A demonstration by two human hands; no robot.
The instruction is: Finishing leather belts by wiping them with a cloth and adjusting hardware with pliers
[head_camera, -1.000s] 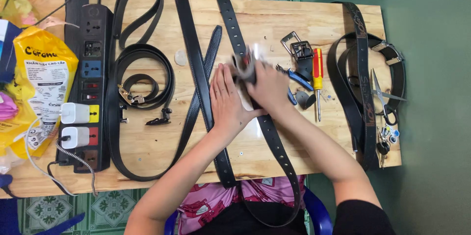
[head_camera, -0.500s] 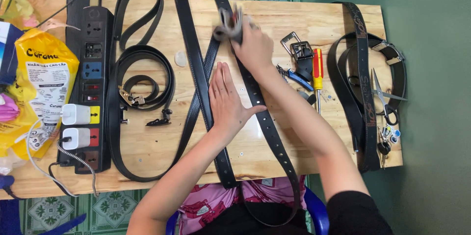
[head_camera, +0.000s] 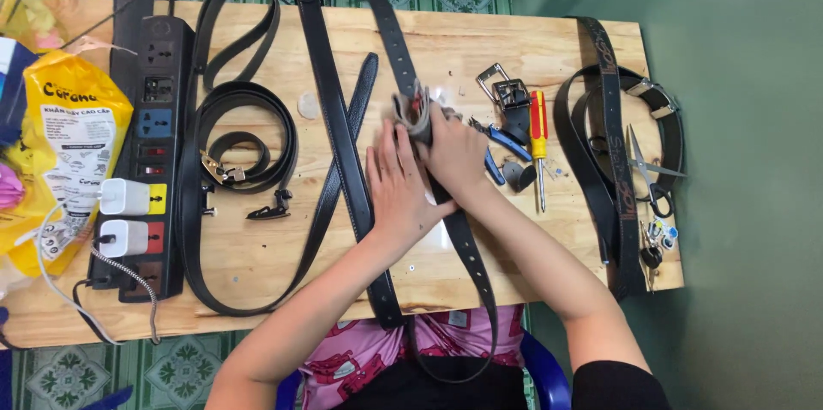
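Note:
A long black belt [head_camera: 390, 41] with punched holes runs from the table's far edge down over the near edge. My right hand [head_camera: 450, 153] presses a crumpled grey cloth [head_camera: 413, 112] onto this belt near the middle of the table. My left hand [head_camera: 399, 187] lies flat with fingers spread, holding the same belt down just nearer to me. Two more black belts [head_camera: 330, 110] cross each other immediately to the left of my hands.
A black power strip [head_camera: 154, 153] with two white chargers lies at left, beside a yellow bag [head_camera: 73, 144]. Coiled belts [head_camera: 244, 136] sit left of centre. Buckles [head_camera: 506, 93], a red screwdriver [head_camera: 538, 131], blue pliers, scissors [head_camera: 647, 166] and more belts [head_camera: 613, 136] lie right on the wooden table [head_camera: 257, 247].
My right hand slid the cloth up the belt toward the far edge, then back down to the middle. My left hand stayed flat on the belt.

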